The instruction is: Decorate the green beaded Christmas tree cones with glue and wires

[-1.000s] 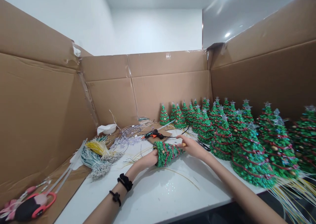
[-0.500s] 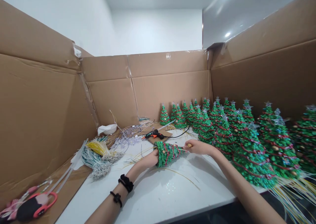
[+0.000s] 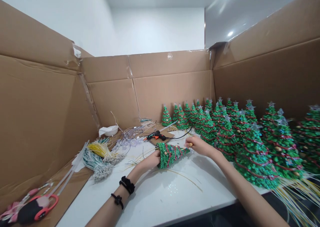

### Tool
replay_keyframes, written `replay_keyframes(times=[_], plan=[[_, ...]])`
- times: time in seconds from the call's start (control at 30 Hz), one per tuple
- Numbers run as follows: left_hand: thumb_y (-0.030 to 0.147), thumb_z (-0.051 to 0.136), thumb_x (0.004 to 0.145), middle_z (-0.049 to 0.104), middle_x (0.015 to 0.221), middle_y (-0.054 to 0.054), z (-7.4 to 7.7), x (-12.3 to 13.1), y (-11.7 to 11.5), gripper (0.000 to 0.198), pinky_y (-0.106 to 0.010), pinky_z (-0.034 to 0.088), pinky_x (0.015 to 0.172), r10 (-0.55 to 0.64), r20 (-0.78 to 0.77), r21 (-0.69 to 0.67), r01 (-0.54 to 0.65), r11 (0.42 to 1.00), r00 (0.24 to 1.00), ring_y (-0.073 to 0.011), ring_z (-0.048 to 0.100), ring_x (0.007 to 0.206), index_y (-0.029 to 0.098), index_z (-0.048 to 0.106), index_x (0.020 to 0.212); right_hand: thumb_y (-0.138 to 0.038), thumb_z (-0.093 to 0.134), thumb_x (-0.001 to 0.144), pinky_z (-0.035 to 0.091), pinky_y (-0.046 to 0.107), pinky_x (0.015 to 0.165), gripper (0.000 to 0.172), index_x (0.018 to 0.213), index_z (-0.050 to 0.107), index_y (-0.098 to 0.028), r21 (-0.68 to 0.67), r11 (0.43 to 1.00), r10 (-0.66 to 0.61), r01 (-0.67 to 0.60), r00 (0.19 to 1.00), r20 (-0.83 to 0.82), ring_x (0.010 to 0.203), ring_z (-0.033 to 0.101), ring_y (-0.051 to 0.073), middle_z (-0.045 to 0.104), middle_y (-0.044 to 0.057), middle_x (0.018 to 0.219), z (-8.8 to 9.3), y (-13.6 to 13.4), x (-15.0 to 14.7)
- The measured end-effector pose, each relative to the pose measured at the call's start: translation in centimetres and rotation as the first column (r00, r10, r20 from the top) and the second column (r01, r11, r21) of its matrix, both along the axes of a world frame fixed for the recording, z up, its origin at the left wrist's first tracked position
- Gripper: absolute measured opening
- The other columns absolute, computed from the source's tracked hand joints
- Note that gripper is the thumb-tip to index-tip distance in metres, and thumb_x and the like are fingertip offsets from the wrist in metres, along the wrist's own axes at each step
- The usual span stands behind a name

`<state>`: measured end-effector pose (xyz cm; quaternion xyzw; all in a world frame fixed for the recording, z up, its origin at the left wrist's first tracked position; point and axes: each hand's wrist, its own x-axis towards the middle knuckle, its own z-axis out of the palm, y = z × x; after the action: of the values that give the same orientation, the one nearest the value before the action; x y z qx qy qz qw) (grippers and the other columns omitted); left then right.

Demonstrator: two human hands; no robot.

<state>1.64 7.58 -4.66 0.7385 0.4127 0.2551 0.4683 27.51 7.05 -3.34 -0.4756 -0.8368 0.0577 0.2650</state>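
Note:
A small green tinsel Christmas tree (image 3: 171, 155) with red garland and gold balls lies on its side above the white table, its tip to the right. My left hand (image 3: 153, 157) reaches into the hollow base and holds the tree; its fingers are hidden inside. At the narrow end, my right hand (image 3: 198, 145) is closed around the wooden handle of an awl (image 3: 191, 144), whose thin shaft lies against the tree near the tip. Where its point ends I cannot tell. Thin yellowish wires (image 3: 140, 158) spread out behind my left hand.
Many finished-looking trees (image 3: 226, 137) with clear stars stand along the right. A black glue gun (image 3: 157, 136) rests on cardboard behind the held tree. Bundles of wired lights (image 3: 98, 163), a white dish (image 3: 108, 131) and pink-handled scissors (image 3: 46, 209) are on the left. Cardboard walls (image 3: 172, 86) surround the table.
My right hand has shifted slightly up and left with the awl, and its wrist has turned, so more of the tree's tip shows. My left hand stays in the base.

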Motion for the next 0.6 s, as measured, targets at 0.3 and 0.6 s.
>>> replay_keyframes(times=[0.3, 0.6], plan=[[0.017, 0.053, 0.069, 0.065, 0.106, -0.006, 0.1, -0.4, -0.2, 0.041, -0.037, 0.043, 0.091, 0.023, -0.047, -0.046, -0.025, 0.999, 0.999, -0.0226, 0.054, 0.100, 0.015, 0.059, 0.109, -0.021, 0.044, 0.088, 0.033, 0.026, 0.068, 0.027, 0.065, 0.057, -0.015, 0.049, 0.998, 0.029, -0.029, 1.000, -0.001, 0.073, 0.046, 0.019, 0.056, 0.005, 0.067, -0.1, 0.0, -0.7], [0.018, 0.059, 0.065, 0.068, 0.097, -0.005, 0.9, 0.0, -0.4, 0.034, -0.038, 0.043, 0.089, -0.003, -0.021, -0.094, 0.001, 0.996, 1.000, -0.0244, 0.054, 0.100, 0.016, 0.065, 0.098, -0.022, 0.044, 0.088, 0.034, 0.027, 0.066, 0.025, 0.066, 0.054, -0.016, 0.063, 0.996, 0.064, -0.064, 0.998, 0.004, 0.072, 0.046, 0.019, 0.057, 0.005, 0.068, -0.7, 0.0, -1.8]])
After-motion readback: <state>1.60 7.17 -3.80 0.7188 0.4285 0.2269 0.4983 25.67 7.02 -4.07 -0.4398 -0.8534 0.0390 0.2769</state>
